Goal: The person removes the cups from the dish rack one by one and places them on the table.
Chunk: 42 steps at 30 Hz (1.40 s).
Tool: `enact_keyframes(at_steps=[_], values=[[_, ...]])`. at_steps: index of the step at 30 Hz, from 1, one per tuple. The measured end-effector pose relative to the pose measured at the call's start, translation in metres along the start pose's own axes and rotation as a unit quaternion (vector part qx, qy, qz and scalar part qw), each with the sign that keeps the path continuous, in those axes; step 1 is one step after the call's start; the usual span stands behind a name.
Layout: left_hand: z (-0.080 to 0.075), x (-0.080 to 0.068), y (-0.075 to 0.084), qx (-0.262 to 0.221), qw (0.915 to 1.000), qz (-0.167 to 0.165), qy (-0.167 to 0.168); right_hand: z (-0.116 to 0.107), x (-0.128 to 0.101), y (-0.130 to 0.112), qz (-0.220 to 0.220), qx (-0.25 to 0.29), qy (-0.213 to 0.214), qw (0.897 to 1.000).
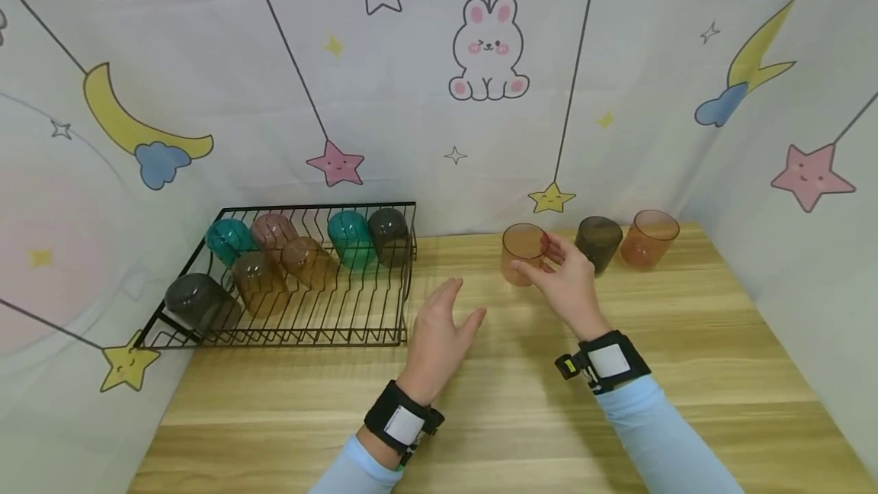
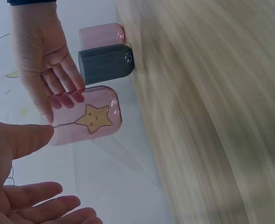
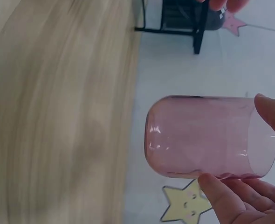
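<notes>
One pinkish cup (image 1: pixel 521 256) right of centre wants a light, level pinch from the right hand (image 1: pixel 571 284) holding it; lower centre, the left hand (image 1: pixel 437 341) spreads thumb wide.

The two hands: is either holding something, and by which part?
The right hand holds a clear pinkish-orange cup by its sides, toward the rim, thumb opposite fingers. The left hand holds nothing.
</notes>
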<state>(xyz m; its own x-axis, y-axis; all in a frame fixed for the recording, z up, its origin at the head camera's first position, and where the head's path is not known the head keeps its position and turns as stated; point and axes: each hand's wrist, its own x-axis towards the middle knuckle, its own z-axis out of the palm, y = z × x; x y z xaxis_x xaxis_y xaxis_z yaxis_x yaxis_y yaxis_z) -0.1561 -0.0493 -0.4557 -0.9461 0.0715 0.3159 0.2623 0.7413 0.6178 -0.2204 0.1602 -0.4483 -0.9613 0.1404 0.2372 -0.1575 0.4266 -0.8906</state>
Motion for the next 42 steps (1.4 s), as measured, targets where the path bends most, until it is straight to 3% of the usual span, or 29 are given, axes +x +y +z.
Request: enact_keyframes(at_steps=[7, 20, 32, 42], values=[[0.002, -0.001, -0.002, 0.037, 0.9991, 0.007, -0.017, -0.002, 0.016, 0.027, 0.026, -0.018, 0.024, 0.999], [0.004, 0.002, -0.005, 0.07, 0.9967, 0.028, -0.028, -0.007, 0.03, 0.046, 0.043, -0.03, 0.034, 0.998], [0.005, 0.002, -0.006, 0.074, 0.9954, 0.036, -0.049, -0.009, 0.033, 0.049, 0.032, -0.069, 0.043, 0.996], [0.004, 0.003, -0.004, 0.076, 0.9943, 0.045, -0.06, -0.006, 0.036, 0.051, 0.041, -0.063, 0.044, 0.996]])
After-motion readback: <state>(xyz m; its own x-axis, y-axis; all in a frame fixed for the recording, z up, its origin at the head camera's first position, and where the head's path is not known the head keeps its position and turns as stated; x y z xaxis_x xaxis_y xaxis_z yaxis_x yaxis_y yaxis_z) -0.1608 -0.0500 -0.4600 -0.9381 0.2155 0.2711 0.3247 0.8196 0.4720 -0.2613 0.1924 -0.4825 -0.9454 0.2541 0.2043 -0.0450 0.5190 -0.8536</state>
